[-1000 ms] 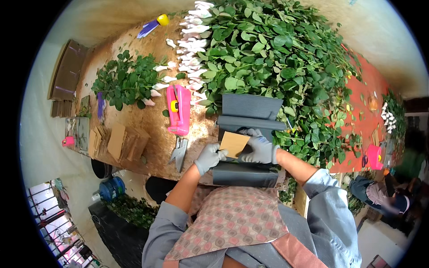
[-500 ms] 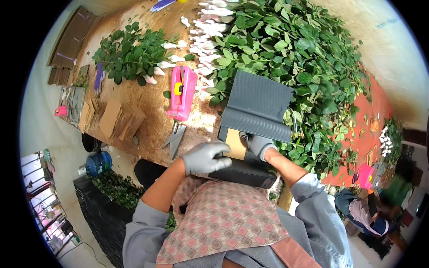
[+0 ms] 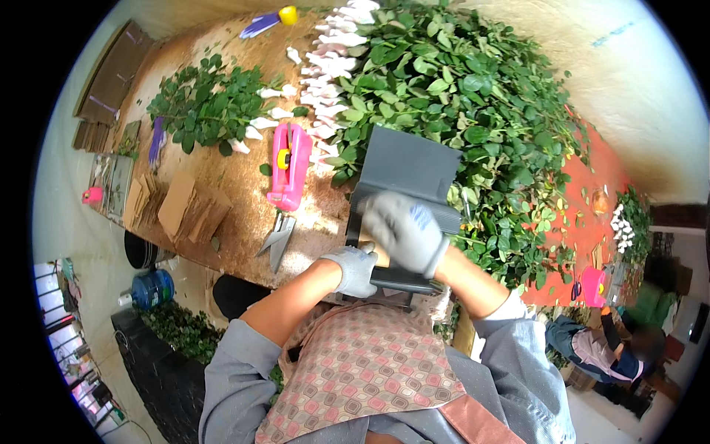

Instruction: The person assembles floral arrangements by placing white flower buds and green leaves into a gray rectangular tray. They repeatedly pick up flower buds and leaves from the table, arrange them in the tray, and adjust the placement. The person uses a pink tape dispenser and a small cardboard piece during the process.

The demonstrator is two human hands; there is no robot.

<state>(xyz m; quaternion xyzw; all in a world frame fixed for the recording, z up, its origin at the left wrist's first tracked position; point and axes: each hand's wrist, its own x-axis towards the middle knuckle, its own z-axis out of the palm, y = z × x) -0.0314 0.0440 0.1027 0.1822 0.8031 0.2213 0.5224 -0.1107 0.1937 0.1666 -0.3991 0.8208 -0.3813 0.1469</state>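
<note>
A black ribbed holder [image 3: 411, 159], with a raised back panel, stands at the table's front edge before me. A tan cardboard sheet [image 3: 382, 257] lies in it, mostly hidden by my hands. My left hand [image 3: 353, 271], in a grey glove, is closed at the holder's near left side, its thumb by the cardboard. Over the cardboard and the ribbed panel's lower part is my right hand [image 3: 405, 233], also gloved; motion smears its fingers. Left of the holder are a pink tape dispenser [image 3: 290, 166] with a yellow roll and scissors [image 3: 276, 243] with open blades.
Leafy stems [image 3: 458, 96] with white-wrapped heads [image 3: 325, 81] are heaped behind the holder. A smaller bunch [image 3: 207, 107] lies left, beyond cardboard pieces [image 3: 181, 207]. Purple gloves [image 3: 259, 25] lie far back. A blue water bottle [image 3: 153, 288] is lower left; another person [image 3: 599, 348] works at right.
My left hand has come down from above onto the holder's near left side and closed. My right hand has lifted from the cardboard's right edge and swung left across it. The view has shifted slightly.
</note>
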